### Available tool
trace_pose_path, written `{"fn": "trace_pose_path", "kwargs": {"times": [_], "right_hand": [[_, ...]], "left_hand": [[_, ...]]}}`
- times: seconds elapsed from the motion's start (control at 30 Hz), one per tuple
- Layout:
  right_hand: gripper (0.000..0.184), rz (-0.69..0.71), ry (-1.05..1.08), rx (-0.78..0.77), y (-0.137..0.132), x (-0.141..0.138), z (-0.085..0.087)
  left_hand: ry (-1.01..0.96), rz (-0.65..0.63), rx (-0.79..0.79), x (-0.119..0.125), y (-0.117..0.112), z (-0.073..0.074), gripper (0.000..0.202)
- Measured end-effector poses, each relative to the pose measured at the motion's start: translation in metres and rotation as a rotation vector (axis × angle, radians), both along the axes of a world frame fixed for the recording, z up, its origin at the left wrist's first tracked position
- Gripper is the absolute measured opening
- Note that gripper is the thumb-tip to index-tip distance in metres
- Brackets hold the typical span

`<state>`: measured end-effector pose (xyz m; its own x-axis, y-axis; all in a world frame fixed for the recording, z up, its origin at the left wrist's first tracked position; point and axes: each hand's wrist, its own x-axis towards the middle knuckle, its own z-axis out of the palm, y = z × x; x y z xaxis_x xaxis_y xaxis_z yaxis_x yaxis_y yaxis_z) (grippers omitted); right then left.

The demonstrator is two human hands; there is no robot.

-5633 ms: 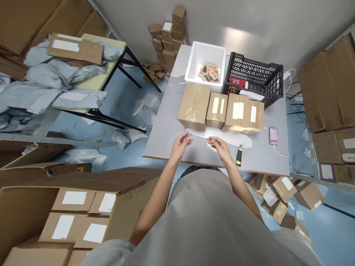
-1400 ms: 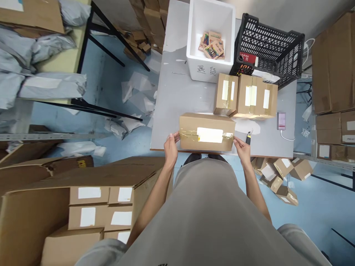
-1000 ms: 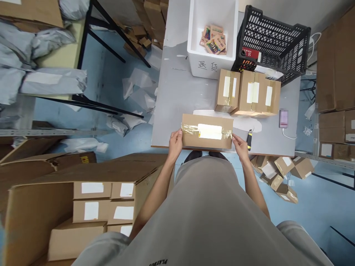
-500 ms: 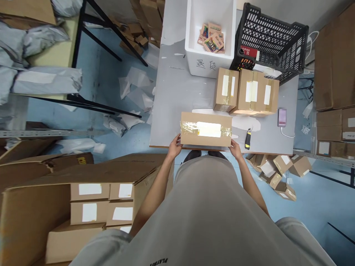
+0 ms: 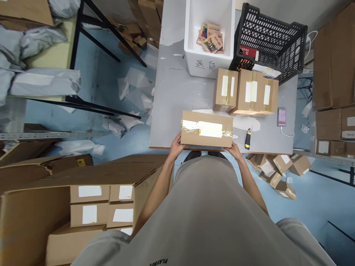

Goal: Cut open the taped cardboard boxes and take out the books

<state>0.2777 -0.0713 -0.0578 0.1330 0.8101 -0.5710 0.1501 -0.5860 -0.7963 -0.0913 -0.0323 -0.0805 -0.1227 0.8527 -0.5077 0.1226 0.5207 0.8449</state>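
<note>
Right now, the taped carton (image 5: 191, 139) lies lengthwise before me at the near edge of the grey desk (image 5: 172, 92), its white label and tape strip facing up. My left grip (image 5: 176, 146) holds its near left corner and my right grip (image 5: 234, 150) its near right corner, fingertips partly hidden by the cardboard; whether its underside is slightly raised, I cannot tell. Just right of the carton is a yellow-and-black cutter (image 5: 247, 140), and farther right of it, a phone (image 5: 281, 117) on a white cable. Beyond the carton, toward its right, labelled boxes (image 5: 244, 101) stand in a row. Farther beyond it are a white tub (image 5: 204, 72) holding small colourful packs (image 5: 212, 42) and a black crate (image 5: 294, 25).
</note>
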Motion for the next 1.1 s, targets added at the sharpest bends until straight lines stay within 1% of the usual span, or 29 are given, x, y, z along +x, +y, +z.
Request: {"fn": "trace_pose_path", "kwargs": {"times": [0.1,0.2,0.3,0.4,0.5,0.6,0.73,0.77,0.83,0.9,0.93,1.03,1.1], "right_hand": [[0.072,0.012,0.034,0.014,-0.004,0.004,0.008],[0.072,-0.007,0.048,0.067,-0.008,0.005,0.019],[0.075,-0.04,0.058,0.127,-0.006,0.005,0.032],[0.082,-0.082,0.051,0.155,0.003,0.005,0.038],[0.086,-0.056,0.021,0.155,0.015,0.005,0.034],[0.084,0.01,-0.01,0.115,0.019,0.009,0.023],[0.082,0.034,-0.046,0.059,0.007,0.019,0.005],[0.078,0.044,-0.07,0.04,0.003,0.021,0.001],[0.065,0.082,-0.12,0.007,-0.005,0.024,-0.006],[0.052,0.132,-0.131,-0.009,-0.012,0.023,-0.011],[0.048,0.152,-0.12,-0.011,-0.014,0.021,-0.013],[0.046,0.179,-0.086,-0.013,-0.017,0.014,-0.013],[0.043,0.185,-0.08,-0.012,-0.017,0.01,-0.011]], "left_hand": [[-0.044,0.0,0.034,-0.007,0.001,0.007,0.069],[-0.073,-0.026,0.058,-0.015,0.002,0.019,0.068],[0.008,-0.057,0.089,-0.02,0.001,0.03,0.067],[0.111,-0.085,0.086,-0.018,0.001,0.034,0.068],[0.172,-0.114,0.021,-0.014,0.002,0.026,0.066],[0.19,-0.09,-0.058,-0.01,0.0,0.011,0.066],[0.037,0.054,-0.052,-0.016,-0.012,-0.01,0.071],[0.009,0.078,-0.068,-0.019,-0.015,-0.015,0.072],[0.001,0.095,-0.112,-0.025,-0.021,-0.023,0.073],[0.026,0.076,-0.132,-0.03,-0.026,-0.028,0.069],[0.03,0.058,-0.13,-0.03,-0.028,-0.03,0.064],[0.013,-0.002,-0.114,-0.029,-0.033,-0.031,0.056],[0.002,-0.037,-0.111,-0.028,-0.034,-0.031,0.059]]}}
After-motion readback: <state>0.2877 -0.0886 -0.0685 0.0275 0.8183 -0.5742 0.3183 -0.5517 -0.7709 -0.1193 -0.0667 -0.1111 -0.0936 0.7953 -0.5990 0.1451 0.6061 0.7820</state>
